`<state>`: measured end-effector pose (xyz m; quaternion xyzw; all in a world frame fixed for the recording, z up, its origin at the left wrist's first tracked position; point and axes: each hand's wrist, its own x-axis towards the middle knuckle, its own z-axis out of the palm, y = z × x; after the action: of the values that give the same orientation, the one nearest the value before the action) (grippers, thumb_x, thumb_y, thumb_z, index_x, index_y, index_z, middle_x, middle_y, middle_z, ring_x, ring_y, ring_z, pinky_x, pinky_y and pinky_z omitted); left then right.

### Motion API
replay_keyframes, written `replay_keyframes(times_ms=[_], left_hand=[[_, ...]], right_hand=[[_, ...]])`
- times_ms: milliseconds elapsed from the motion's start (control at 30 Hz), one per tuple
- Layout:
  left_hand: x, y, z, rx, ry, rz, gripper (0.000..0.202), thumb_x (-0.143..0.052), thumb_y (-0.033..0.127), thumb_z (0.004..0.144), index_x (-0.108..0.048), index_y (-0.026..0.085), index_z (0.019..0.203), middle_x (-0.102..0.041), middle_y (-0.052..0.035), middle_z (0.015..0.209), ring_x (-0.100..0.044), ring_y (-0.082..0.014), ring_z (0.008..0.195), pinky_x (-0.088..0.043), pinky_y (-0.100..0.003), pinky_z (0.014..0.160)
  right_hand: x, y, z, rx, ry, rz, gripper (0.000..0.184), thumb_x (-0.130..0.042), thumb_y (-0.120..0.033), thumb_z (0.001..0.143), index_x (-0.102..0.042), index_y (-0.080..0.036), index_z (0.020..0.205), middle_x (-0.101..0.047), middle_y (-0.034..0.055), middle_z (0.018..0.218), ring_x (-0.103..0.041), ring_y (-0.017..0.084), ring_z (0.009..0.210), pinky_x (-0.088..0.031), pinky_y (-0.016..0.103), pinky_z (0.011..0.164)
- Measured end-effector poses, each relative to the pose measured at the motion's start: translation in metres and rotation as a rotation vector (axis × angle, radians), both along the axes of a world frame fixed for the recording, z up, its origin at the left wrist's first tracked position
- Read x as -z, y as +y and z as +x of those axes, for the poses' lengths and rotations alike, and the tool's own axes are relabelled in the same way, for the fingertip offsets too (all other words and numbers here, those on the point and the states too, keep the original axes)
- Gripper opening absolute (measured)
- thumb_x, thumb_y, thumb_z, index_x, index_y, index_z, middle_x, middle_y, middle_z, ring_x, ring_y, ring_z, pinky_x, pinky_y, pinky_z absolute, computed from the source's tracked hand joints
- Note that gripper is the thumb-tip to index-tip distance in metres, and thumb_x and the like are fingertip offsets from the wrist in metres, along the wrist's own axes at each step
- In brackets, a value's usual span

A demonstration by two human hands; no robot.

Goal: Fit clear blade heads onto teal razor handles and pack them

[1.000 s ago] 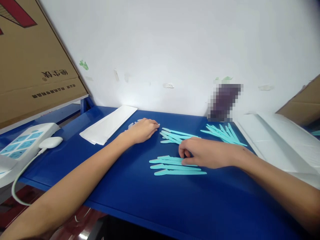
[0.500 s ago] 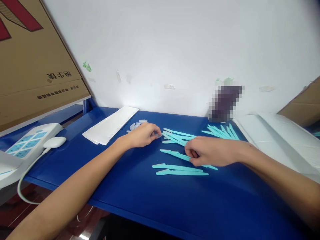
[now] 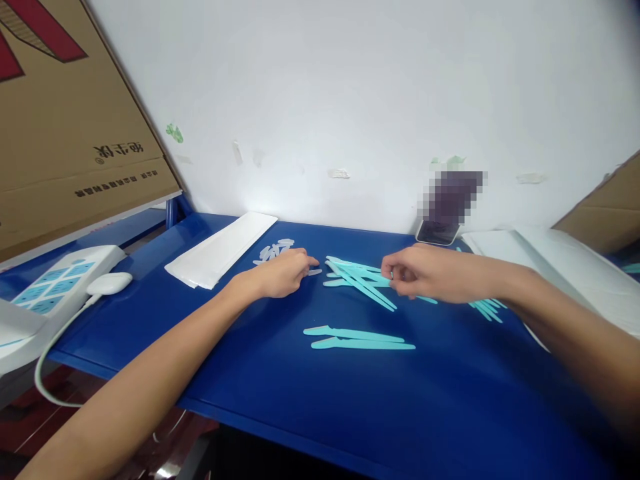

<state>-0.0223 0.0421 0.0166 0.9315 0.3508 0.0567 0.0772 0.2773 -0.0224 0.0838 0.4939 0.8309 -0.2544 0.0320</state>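
My left hand (image 3: 287, 272) is low over the table, index finger stretched forward and the other fingers curled. A small clear plastic blade cap (image 3: 315, 272) sticks out from under its fingertips and appears held there. More clear caps (image 3: 273, 251) lie loose just behind that hand. To the right, my right hand (image 3: 413, 272) has its fingers curled closed at the handles of a crossed pile of teal eyebrow razors (image 3: 357, 277); one seems to be in its grip, though the fingers partly hide it. Two more teal razors (image 3: 363, 339) lie nearly side by side, nearer me.
Under my right wrist, another bunch of razors (image 3: 486, 308) is partly covered. A phone (image 3: 440, 232) leans on the wall, beside white packaging (image 3: 540, 260). White flat sleeves (image 3: 220, 252), a power strip (image 3: 70, 280) and a large carton (image 3: 75, 133) are at left.
My right hand has moved up and back from a single razor to the crossed pile; that razor is gone from its spot. My left index finger has straightened out of its pinch.
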Motion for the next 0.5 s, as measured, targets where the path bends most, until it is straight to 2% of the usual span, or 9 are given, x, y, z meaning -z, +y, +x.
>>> replay_keyframes(times_ms=[200,333,433,500], left_hand=[[-0.008,-0.005,0.002,-0.023,-0.010,-0.028,0.036,-0.044,0.011,0.089,-0.074,0.013,0.108,-0.070,-0.0147,0.105,-0.065,-0.0241,0.090,-0.049,-0.034,0.082],[-0.012,-0.004,0.002,-0.033,-0.091,-0.056,0.024,-0.052,0.013,0.088,-0.073,0.016,0.097,-0.074,-0.0099,0.094,-0.066,-0.0212,0.083,-0.047,-0.032,0.078],[-0.011,-0.003,0.005,-0.100,-0.290,-0.121,0.011,-0.062,0.021,0.086,-0.072,0.017,0.088,-0.074,-0.0067,0.084,-0.066,-0.0195,0.077,-0.048,-0.030,0.073],[-0.010,-0.002,0.008,-0.161,-0.492,-0.208,0.013,-0.068,0.030,0.085,-0.071,0.017,0.086,-0.074,-0.0059,0.083,-0.067,-0.0184,0.076,-0.049,-0.030,0.072]], right_hand=[[0.002,0.006,0.002,0.064,0.055,0.055,0.008,-0.056,-0.028,0.085,-0.060,-0.022,0.085,-0.073,0.0026,0.077,-0.061,0.017,0.063,-0.042,0.029,0.058],[0.002,0.007,0.000,0.111,0.067,0.094,0.009,-0.059,-0.028,0.083,-0.064,-0.021,0.085,-0.075,0.0014,0.075,-0.057,0.014,0.054,-0.042,0.029,0.053],[0.003,0.007,-0.002,0.129,0.148,0.177,0.015,-0.062,-0.030,0.081,-0.069,-0.020,0.090,-0.076,0.0015,0.077,-0.063,0.015,0.058,-0.047,0.029,0.056],[0.006,0.007,-0.003,0.125,0.236,0.238,0.019,-0.064,-0.032,0.081,-0.070,-0.019,0.094,-0.077,0.0020,0.079,-0.068,0.017,0.065,-0.052,0.028,0.061]])
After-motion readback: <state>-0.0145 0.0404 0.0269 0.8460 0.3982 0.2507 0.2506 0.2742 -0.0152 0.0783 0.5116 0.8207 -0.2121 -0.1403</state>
